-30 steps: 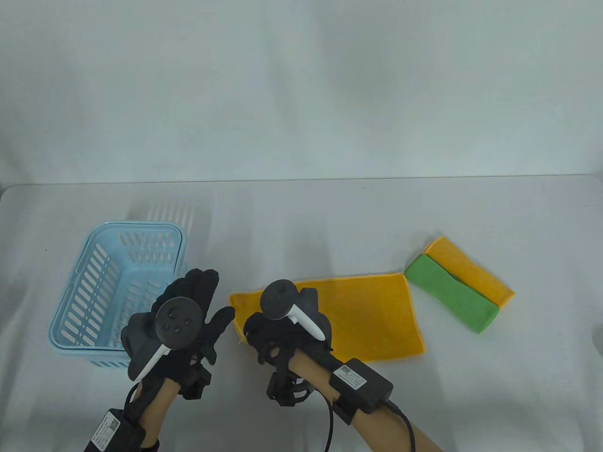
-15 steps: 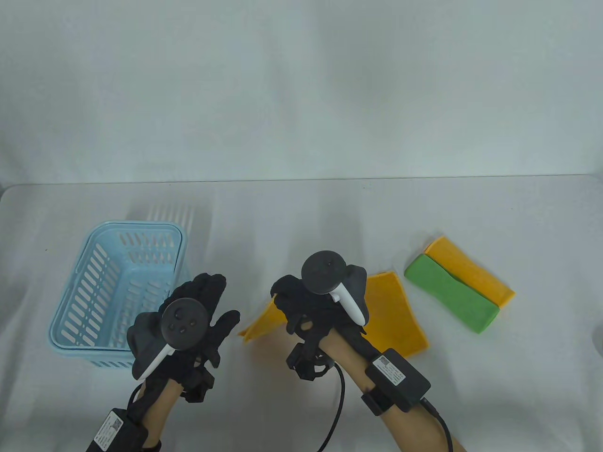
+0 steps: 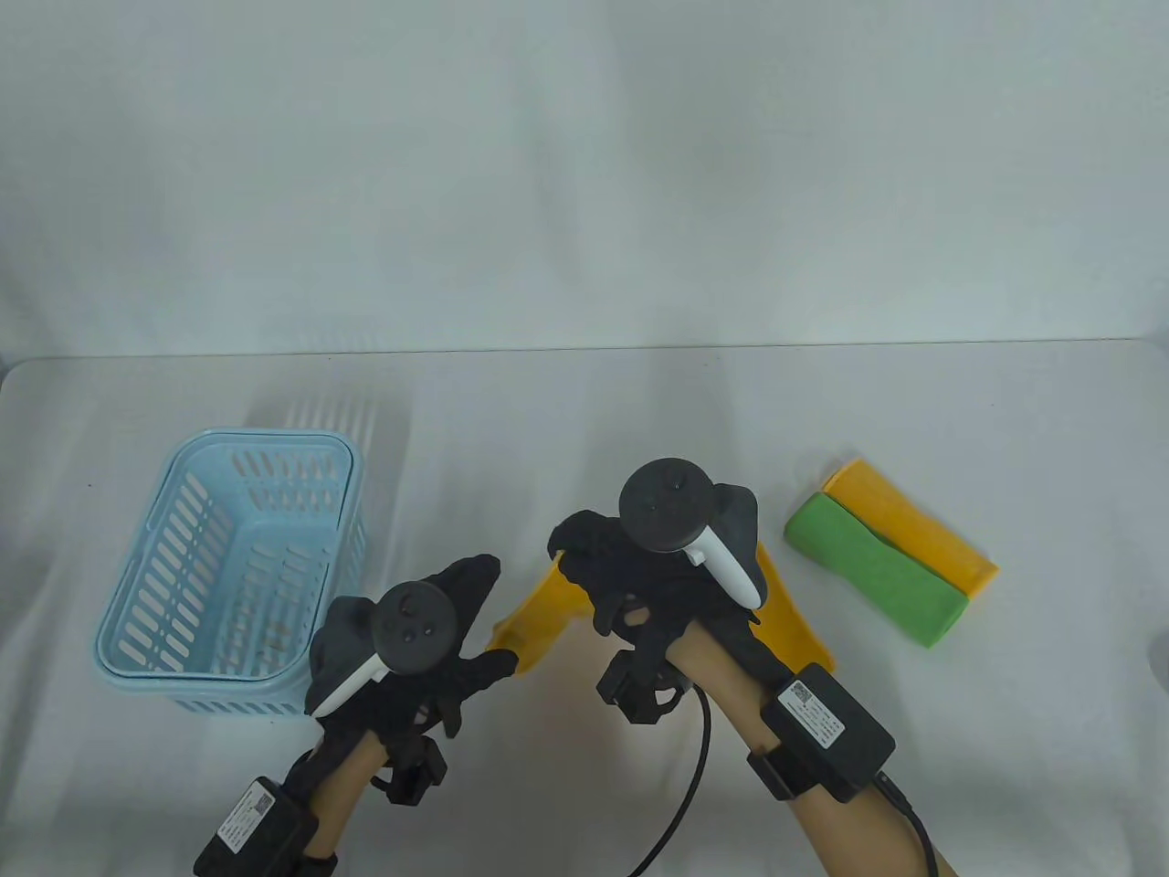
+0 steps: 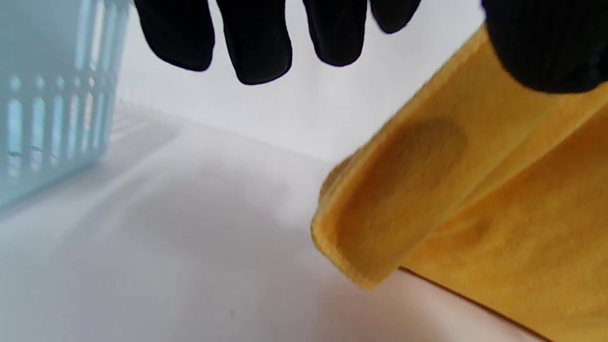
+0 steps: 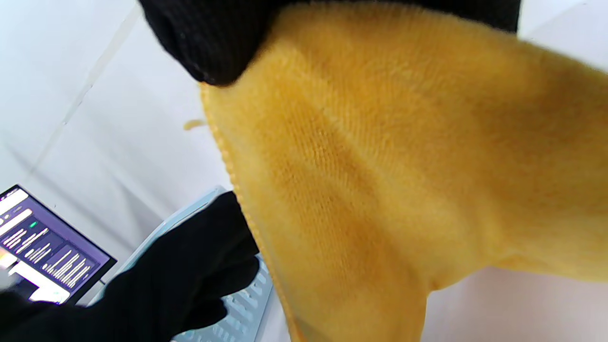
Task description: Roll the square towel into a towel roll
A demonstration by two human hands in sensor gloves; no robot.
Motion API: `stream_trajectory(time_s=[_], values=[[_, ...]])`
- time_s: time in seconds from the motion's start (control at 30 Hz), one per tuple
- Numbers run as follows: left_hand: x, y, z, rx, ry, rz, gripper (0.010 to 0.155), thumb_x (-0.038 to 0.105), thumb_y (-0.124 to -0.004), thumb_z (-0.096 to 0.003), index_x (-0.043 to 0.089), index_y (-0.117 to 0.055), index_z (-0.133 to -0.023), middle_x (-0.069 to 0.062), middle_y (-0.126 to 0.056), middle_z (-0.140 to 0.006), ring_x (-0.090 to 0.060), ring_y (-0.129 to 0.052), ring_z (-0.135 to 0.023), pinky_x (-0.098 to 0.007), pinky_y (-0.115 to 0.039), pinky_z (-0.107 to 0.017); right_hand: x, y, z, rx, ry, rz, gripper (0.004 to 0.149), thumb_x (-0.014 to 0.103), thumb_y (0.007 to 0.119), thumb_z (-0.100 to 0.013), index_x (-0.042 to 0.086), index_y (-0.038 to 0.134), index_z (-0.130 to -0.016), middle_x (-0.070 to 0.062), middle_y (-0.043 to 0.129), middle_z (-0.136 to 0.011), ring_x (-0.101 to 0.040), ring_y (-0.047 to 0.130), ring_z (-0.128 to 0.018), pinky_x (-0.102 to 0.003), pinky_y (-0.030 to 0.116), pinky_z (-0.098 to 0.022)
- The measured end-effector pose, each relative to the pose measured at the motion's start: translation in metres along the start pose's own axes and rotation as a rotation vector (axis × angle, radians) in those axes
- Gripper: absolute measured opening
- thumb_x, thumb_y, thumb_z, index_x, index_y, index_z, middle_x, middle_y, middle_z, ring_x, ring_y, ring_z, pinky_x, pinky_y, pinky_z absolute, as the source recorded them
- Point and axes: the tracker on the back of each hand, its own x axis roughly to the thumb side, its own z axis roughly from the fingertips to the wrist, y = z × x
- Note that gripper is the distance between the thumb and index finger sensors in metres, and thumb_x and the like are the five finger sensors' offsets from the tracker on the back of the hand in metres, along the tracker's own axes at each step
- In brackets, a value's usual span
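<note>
1. yellow towel (image 3: 539, 614) hangs lifted off the table (image 3: 584, 411) at its left side, draping down from the right hand; its far right part (image 3: 793, 621) lies on the table.
2. table, white, carries everything.
3. blue basket (image 3: 196, 639), slotted, stands at the left, just beside the left hand.
4. right hand (image 3: 639, 571) is raised over the table's middle, its fingers curled and clamped on the towel's upper edge; the right wrist view shows cloth falling from the gloved fingers (image 5: 209, 42).
5. left hand (image 3: 429, 653) is spread, fingers straight and apart, by the towel's lower hanging corner; whether the thumb touches the cloth cannot be told.
6. green towel (image 3: 872, 571) lies folded at the right, overlapping the folded yellow cloth (image 3: 922, 530) behind it, well apart from both hands.
</note>
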Motion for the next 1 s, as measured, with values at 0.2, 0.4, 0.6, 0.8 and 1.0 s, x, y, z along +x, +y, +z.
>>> stream_trajectory(time_s=[0.2,0.4,0.6,0.8,1.0], values=[[0.001,-0.021,-0.012,-0.139,-0.054,0.094,0.088,0.060,-0.081,-0.0313,0.049,-0.037,-0.107,0.012,-0.045,-0.119,-0.035,-0.060,-0.110,-0.060,-0.055,-0.077,0.008,0.000,0.007,0.037,-0.056,0.072,0.038,0.036,0.080,-0.036,0.035,0.083,-0.074,0.001,0.096,-0.059,-0.025,0.094,-0.052,-0.051,0.076,-0.050],[0.000,-0.027,-0.016,-0.146,-0.013,0.080,0.059,0.051,-0.084,-0.0344,0.044,-0.063,-0.089,0.010,-0.060,-0.111,-0.030,-0.069,-0.105,-0.058,-0.060,-0.075,0.008,-0.005,0.008,0.019,-0.055,0.059,0.038,0.036,0.080,-0.037,0.035,0.083,-0.075,0.001,0.096,-0.060,-0.025,0.094,-0.053,-0.052,0.075,-0.051],[-0.007,-0.022,-0.016,-0.099,0.042,0.101,0.048,0.045,-0.083,-0.0378,0.038,-0.068,-0.083,0.007,-0.067,-0.104,-0.028,-0.076,-0.100,-0.056,-0.063,-0.074,-0.003,-0.020,0.008,-0.031,-0.014,-0.002,0.038,0.037,0.079,-0.037,0.034,0.082,-0.075,0.001,0.096,-0.060,-0.025,0.094,-0.053,-0.051,0.076,-0.051],[-0.010,-0.013,-0.012,-0.018,0.057,0.140,0.047,0.043,-0.080,-0.0398,0.036,-0.071,-0.085,0.007,-0.074,-0.101,-0.026,-0.083,-0.096,-0.055,-0.067,-0.072,-0.018,-0.035,0.009,-0.093,0.029,-0.074,0.038,0.037,0.079,-0.038,0.034,0.082,-0.076,0.001,0.096,-0.060,-0.026,0.094,-0.053,-0.052,0.075,-0.051],[-0.012,0.002,-0.004,0.110,0.079,0.239,0.044,0.044,-0.077,-0.0411,0.033,-0.082,-0.083,0.007,-0.086,-0.094,-0.024,-0.092,-0.088,-0.054,-0.070,-0.070,-0.036,-0.052,0.014,-0.157,0.061,-0.155,0.038,0.038,0.079,-0.038,0.034,0.082,-0.076,0.001,0.095,-0.064,-0.027,0.094,-0.058,-0.053,0.075,-0.052]])
